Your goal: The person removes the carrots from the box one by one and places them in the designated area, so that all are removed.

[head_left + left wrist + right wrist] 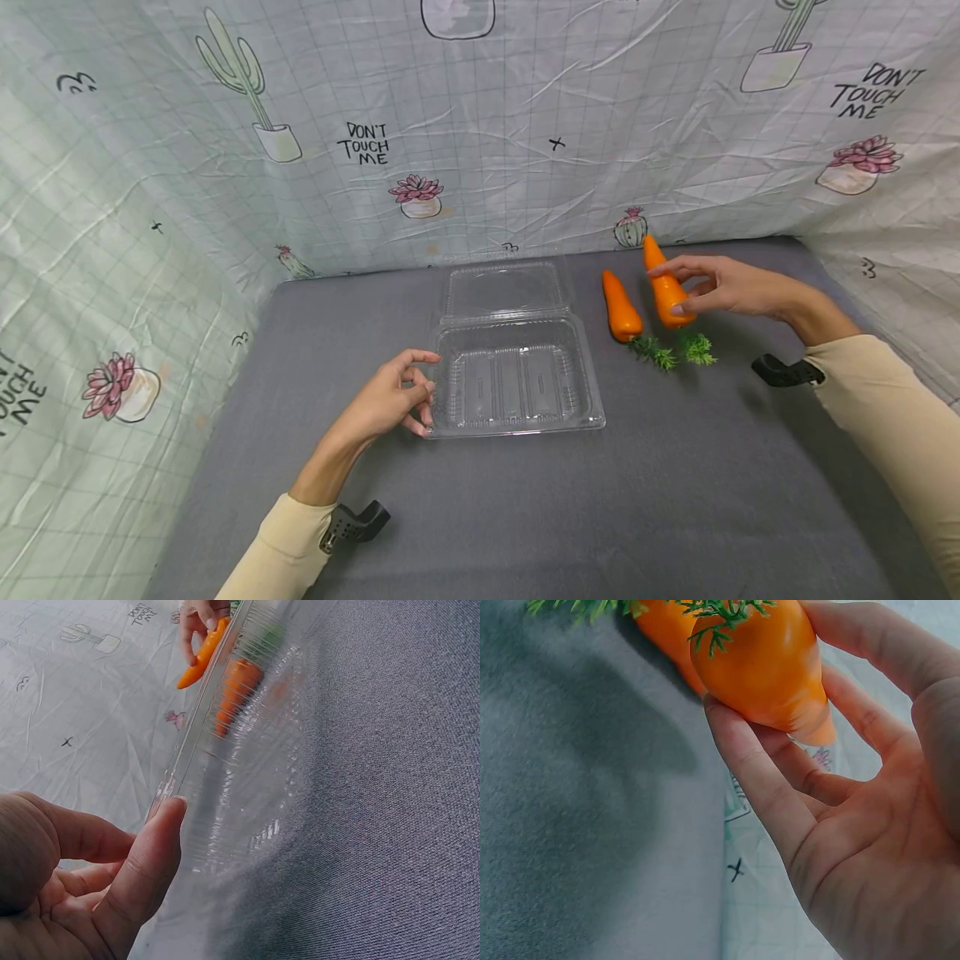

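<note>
Cream sleeves frame the lower edge of the head view, each wrist carrying a black camera mount. Left hand (390, 398) sits at about 8 o'clock on the grey worktop (675, 500), fingers loosely curled, fingertips touching the left rim of the clear plastic container (517, 383); nothing is held in it. That container lies at centre with its hinged lid folded back flat toward 12 o'clock. Right hand (723, 285), at about 2 o'clock, pinches the held carrot (666, 287) between thumb and fingers, orange body lifted at an angle, tip toward the backdrop, green top (697, 347) toward the person. Just beside it, toward the container, the second carrot (621, 308) lies on the worktop, untouched. Printed cloth (480, 125) with cactus motifs encloses the worktop on three sides.
</note>
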Demonstrator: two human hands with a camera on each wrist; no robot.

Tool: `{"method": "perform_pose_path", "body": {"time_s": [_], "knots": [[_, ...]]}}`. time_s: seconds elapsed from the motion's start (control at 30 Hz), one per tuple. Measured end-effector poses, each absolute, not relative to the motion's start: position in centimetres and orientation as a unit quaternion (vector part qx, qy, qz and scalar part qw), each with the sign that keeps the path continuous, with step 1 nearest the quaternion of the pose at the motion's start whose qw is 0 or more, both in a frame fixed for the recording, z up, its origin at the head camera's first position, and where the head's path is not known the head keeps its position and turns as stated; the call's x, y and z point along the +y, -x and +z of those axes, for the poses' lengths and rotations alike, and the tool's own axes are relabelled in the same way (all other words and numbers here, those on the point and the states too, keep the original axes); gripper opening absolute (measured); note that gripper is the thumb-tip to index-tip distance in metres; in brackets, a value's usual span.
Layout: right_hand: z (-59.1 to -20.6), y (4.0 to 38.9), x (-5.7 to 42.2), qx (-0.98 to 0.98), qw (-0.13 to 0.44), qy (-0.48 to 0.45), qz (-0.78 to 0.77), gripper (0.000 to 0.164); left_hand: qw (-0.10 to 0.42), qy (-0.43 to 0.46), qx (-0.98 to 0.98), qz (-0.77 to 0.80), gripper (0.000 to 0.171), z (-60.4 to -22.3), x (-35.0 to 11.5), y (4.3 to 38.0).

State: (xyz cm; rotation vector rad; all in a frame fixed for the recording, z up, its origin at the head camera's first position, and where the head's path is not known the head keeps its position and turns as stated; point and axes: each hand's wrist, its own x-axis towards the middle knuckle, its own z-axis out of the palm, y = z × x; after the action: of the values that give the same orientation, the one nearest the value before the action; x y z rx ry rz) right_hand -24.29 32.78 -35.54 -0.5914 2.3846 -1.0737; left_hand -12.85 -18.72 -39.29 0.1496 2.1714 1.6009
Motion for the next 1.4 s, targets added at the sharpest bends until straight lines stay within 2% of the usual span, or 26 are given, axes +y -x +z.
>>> {"method": "perform_pose_path", "body": {"time_s": [0.8, 1.2, 1.4], "knots": [[-38.5, 25.6, 33.4, 0.866, 0.261, 0.208, -0.371, 0.064, 0.219, -0.049, 0.78, 0.584, 0.048, -39.2, -18.7, 12.9], [-38.8, 26.0, 33.4, 0.865, 0.288, 0.203, -0.356, 0.069, 0.217, -0.051, 0.783, 0.581, 0.048, -39.3, -18.7, 12.9], [-38.6, 25.9, 33.4, 0.874, 0.282, 0.201, -0.34, 0.068, 0.219, -0.05, 0.782, 0.581, 0.048, -39.4, -18.7, 12.9]]}}
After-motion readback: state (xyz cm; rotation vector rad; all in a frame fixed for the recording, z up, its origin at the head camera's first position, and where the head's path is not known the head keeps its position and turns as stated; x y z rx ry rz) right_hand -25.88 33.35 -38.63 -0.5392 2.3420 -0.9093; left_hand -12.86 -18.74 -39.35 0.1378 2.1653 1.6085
